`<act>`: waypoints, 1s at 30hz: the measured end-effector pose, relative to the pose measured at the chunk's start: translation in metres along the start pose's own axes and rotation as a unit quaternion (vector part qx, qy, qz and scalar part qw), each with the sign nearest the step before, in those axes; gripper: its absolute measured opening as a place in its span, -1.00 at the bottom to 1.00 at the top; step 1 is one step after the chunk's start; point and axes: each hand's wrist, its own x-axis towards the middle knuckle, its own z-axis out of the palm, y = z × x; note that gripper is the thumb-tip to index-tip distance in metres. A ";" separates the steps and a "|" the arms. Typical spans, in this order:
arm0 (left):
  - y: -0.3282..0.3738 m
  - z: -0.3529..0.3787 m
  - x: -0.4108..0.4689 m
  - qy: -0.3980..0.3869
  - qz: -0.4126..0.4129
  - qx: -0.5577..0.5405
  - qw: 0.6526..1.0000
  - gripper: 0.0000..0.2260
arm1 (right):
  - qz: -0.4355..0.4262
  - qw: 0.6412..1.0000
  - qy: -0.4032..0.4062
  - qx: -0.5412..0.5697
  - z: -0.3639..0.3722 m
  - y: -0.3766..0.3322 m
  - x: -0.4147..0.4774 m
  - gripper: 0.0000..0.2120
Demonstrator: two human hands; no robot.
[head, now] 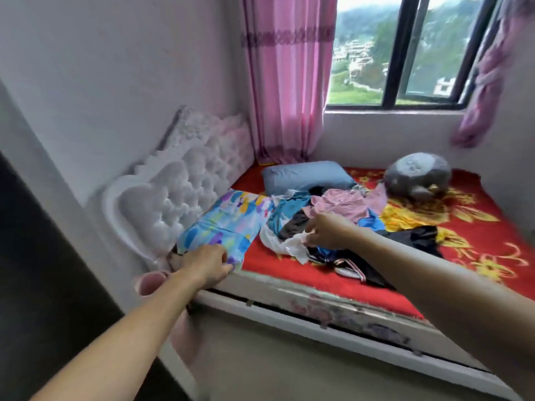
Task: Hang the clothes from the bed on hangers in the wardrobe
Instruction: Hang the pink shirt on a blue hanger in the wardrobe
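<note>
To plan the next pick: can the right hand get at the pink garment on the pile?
Probably yes: the right hand pinches a white garment, and the pink garment lies uncovered on top, just beyond it.

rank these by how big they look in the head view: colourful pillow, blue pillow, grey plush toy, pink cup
1. colourful pillow
2. blue pillow and grey plush toy: about alike, not ranked
3. pink cup, partly hidden
</note>
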 end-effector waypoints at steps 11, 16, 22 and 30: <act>0.139 0.052 0.229 -0.052 0.154 -0.015 0.987 -0.79 | 0.187 0.980 -0.053 0.029 0.020 0.208 0.081 -0.75; 0.171 0.068 0.327 -0.092 0.187 -0.020 0.978 -0.80 | 0.249 0.964 -0.069 0.062 0.030 0.265 0.143 -0.75; 0.206 0.091 0.413 -0.142 0.209 -0.007 0.967 -0.79 | 0.278 0.951 -0.103 0.083 0.054 0.323 0.198 -0.73; 0.229 0.146 0.509 -0.188 0.167 -0.011 0.968 -0.79 | 0.247 0.954 -0.149 0.087 0.111 0.410 0.325 -0.78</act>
